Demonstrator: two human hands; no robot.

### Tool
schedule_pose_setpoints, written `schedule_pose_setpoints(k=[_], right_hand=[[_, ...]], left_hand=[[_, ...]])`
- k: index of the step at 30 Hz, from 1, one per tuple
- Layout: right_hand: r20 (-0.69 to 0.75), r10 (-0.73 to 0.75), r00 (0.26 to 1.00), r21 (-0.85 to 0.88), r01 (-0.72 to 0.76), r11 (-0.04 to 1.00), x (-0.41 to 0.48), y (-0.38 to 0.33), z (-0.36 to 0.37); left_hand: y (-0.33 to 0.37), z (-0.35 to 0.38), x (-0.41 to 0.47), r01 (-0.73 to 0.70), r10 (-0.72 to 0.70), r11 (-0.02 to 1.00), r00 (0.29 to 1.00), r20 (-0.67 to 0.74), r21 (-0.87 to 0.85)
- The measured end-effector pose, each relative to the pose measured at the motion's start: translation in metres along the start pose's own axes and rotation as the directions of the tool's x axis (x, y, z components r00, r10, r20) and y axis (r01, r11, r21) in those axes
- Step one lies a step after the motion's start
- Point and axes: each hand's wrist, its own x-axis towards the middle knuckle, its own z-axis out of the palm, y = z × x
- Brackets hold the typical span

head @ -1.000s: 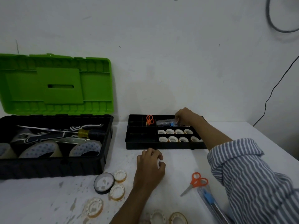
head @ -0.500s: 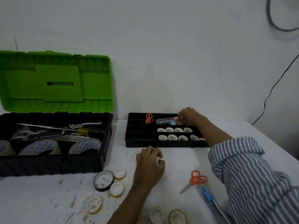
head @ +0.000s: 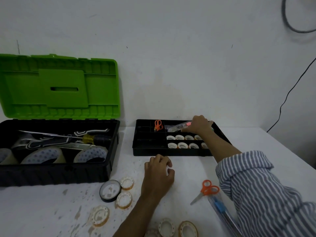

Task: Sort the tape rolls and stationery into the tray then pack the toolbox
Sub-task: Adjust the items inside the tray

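Note:
A black compartment tray sits against the wall. Small tape rolls fill its two front right slots, and small orange scissors lie in a back slot. My right hand reaches over the tray's back right compartment, fingers closed on a clear pen packet lying there. My left hand rests knuckles up on the table in front of the tray, fingers curled; I cannot see anything in it. Loose small tape rolls and a black tape roll lie to its left.
The open toolbox with its green lid up stands at left, holding big tape rolls and a screwdriver. Orange scissors and a clear pen pack lie near my right sleeve. More tape rolls sit at the near edge.
My right hand with the pen packet has shifted slightly right along the tray's back compartment. My left hand has stayed in place.

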Motion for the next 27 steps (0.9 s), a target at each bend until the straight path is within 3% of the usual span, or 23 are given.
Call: schedule_pose_setpoints(k=[2, 6, 8, 10, 13, 18, 24, 27], right_hand=[[-0.051, 0.019, 0.999, 0.093, -0.014, 0.996, 0.0, -0.004, 0.005], [-0.104, -0.005, 0.995, 0.025, 0.008, 1.0, 0.002, -0.012, 0.01], [-0.116, -0.045, 0.992, 0.095, 0.056, 0.994, 0.005, -0.012, 0.01], [-0.091, -0.129, 0.987, 0.136, 0.141, 0.981, 0.008, -0.009, 0.009], [-0.001, -0.223, 0.975, 0.028, 0.223, 0.975, 0.011, -0.008, 0.01], [0.017, -0.156, 0.988, 0.089, 0.154, 0.984, 0.016, -0.012, 0.012], [-0.119, -0.059, 0.991, 0.064, 0.067, 0.996, 0.011, -0.024, 0.023], [-0.108, -0.055, 0.993, 0.023, 0.058, 0.998, 0.007, -0.027, 0.028]], left_hand=[[0.0, 0.0, 0.0, 0.006, -0.006, 1.0, 1.0, 0.007, 0.006], [-0.001, 0.001, 0.0, 0.006, -0.006, 1.0, 1.0, 0.014, 0.008], [0.0, 0.0, 0.0, -0.001, 0.001, 1.0, 1.0, 0.011, 0.009], [-0.001, 0.0, 0.0, -0.008, 0.008, 1.0, 1.0, 0.005, 0.012], [-0.001, 0.0, 0.0, -0.014, 0.014, 1.0, 1.0, -0.003, 0.006], [-0.002, 0.001, 0.0, -0.02, 0.02, 1.0, 1.0, -0.017, -0.009], [-0.003, 0.002, 0.0, -0.028, 0.028, 1.0, 0.999, -0.019, -0.005], [-0.004, 0.003, 0.001, -0.026, 0.026, 1.0, 0.999, -0.022, -0.003]])
